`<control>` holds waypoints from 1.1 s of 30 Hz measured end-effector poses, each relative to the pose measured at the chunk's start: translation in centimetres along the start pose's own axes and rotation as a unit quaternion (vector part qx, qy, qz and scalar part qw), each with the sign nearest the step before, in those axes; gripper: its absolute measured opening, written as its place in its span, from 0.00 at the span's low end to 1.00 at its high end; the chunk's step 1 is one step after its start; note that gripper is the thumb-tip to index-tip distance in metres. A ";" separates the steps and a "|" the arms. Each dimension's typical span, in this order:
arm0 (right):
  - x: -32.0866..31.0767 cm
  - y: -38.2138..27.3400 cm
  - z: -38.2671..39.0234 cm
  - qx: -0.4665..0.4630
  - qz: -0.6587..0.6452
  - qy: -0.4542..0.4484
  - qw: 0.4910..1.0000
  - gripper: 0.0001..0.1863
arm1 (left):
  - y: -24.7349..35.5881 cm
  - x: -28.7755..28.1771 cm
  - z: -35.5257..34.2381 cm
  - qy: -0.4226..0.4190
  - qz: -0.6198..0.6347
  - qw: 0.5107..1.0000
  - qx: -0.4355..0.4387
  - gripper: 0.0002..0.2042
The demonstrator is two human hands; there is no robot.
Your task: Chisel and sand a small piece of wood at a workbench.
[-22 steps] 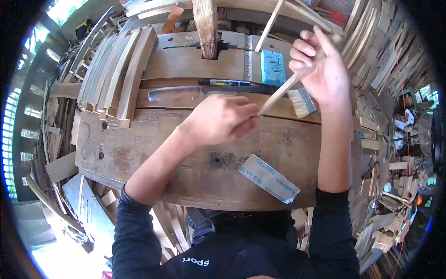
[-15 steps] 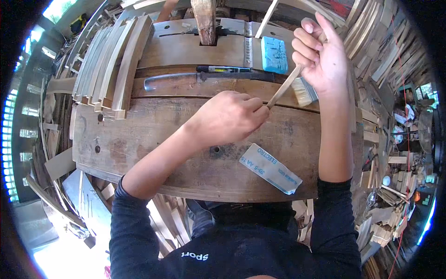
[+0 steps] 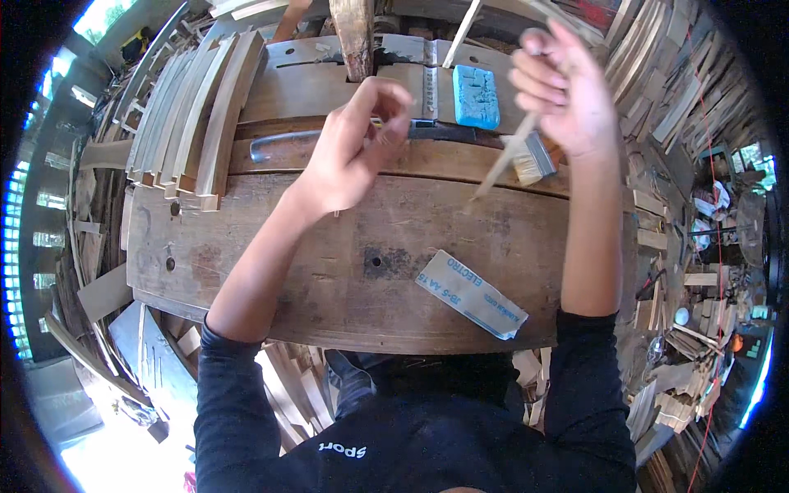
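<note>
My right hand (image 3: 571,107), raised above the far right of the bench, is closed around a thin wooden stick (image 3: 503,164). The stick slants down and left from the palm, slightly blurred. Over the middle of the bench, my left hand (image 3: 341,160) is apart from the stick, its fingers loosely bent and spread, with nothing visible in them. Behind it lies a long tool with a wooden handle (image 3: 283,148), partly covered by the hand. A flat paintbrush (image 3: 534,162) rests below my right hand. Near the front edge is a pale printed strip (image 3: 472,296).
A cracked blue block (image 3: 476,97) sits on the far part of the workbench (image 3: 271,271). Wooden slats (image 3: 193,115) are stacked at the far left. An upright wooden post (image 3: 353,41) rises at the back. Scrap wood (image 3: 682,386) crowds the right side.
My left hand has let go of the stick's lower end and moved left and away from me, its fingers opening. My right hand still grips the stick, nearly in place. The view has shifted slightly.
</note>
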State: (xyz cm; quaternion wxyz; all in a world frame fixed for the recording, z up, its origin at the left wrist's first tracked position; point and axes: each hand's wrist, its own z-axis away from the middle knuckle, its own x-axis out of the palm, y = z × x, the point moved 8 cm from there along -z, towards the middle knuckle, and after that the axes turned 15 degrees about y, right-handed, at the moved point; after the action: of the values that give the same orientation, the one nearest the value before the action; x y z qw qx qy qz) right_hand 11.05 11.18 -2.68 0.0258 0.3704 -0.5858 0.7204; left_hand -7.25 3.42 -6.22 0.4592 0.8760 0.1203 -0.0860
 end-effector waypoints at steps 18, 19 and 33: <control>-0.6 1.0 10.0 -0.143 0.830 0.150 0.517 0.20 | -6.1 -1.8 0.5 0.160 0.425 0.812 -0.367 0.10; 0.3 2.3 11.4 -0.102 0.821 0.151 0.541 0.22 | -6.6 -2.3 0.6 0.161 0.441 0.805 -0.363 0.10; 4.3 12.5 15.5 -0.235 0.810 0.051 0.535 0.16 | -6.2 -1.9 0.4 0.250 0.513 0.757 -0.319 0.09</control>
State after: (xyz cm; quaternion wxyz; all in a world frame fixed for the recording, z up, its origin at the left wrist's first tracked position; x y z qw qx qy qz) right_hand 9.84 -7.83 -9.95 -0.4530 -0.3189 -0.7812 0.2880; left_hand -10.91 6.25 -10.76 0.6409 0.5998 -0.2157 0.4278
